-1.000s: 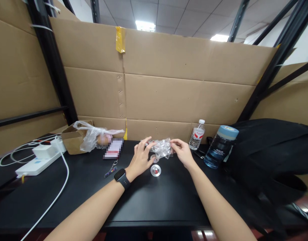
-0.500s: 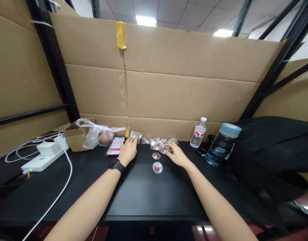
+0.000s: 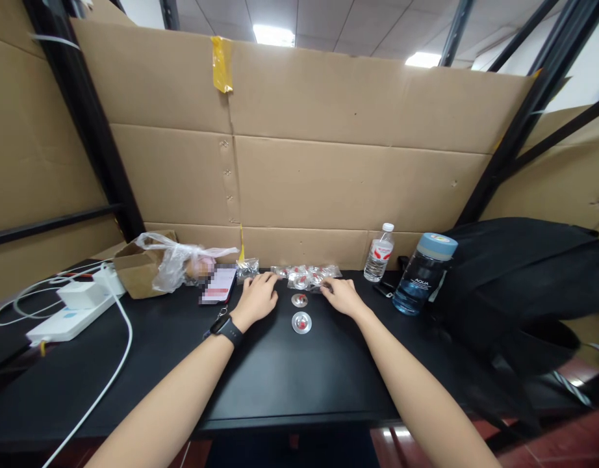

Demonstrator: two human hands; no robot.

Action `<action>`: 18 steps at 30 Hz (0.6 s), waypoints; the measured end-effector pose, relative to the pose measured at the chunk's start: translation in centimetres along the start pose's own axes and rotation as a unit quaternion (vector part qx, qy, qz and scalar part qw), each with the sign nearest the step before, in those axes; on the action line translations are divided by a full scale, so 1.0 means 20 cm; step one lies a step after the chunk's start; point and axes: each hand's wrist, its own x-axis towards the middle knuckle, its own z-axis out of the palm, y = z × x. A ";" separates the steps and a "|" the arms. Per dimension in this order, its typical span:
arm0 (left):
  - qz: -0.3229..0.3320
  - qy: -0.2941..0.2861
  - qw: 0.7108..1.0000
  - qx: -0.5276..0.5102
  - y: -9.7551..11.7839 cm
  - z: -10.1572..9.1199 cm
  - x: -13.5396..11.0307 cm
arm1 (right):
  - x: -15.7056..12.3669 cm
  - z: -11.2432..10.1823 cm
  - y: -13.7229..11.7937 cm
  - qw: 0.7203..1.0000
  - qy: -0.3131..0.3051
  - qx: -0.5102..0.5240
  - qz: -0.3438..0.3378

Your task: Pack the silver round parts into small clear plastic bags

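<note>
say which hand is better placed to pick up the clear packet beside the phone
Left, most likely: the left hand rests just beside that clear packet, near the phone, while the right hand is farther off, near the right end of the other packets.

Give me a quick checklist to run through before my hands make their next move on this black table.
1. Left hand holding nothing: cannot tell; it is palm down, underside hidden.
2. Right hand grip on the clear plastic packets: cannot tell; fingertips are at their right end.
3. Packets lying separately: not ok; several overlap.
4. Nearer red-centred disc clear of both hands: ok.
5. Farther red-centred disc not stacked on the nearer one: ok.
6. Red-labelled water bottle upright and capped: ok.
</note>
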 end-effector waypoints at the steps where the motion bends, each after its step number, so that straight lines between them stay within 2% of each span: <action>1: 0.005 -0.004 1.000 -0.025 0.03 0.00 0.00 | 0.00 -0.02 0.00 1.000 0.012 0.026 -0.005; 5: 0.021 -0.014 0.993 -0.115 0.15 -0.02 -0.02 | -0.02 -0.10 0.00 0.986 0.048 0.148 -0.052; 8: 0.027 -0.021 0.981 -0.193 0.21 -0.02 -0.03 | -0.05 -0.15 -0.04 0.971 0.049 0.213 -0.100; 13: 0.030 -0.098 0.940 -0.326 0.25 0.00 -0.04 | -0.09 -0.15 -0.16 0.956 0.024 0.238 -0.169; 18: 0.033 -0.101 0.935 -0.337 0.24 0.02 -0.04 | -0.10 -0.15 -0.19 0.949 0.003 0.287 -0.129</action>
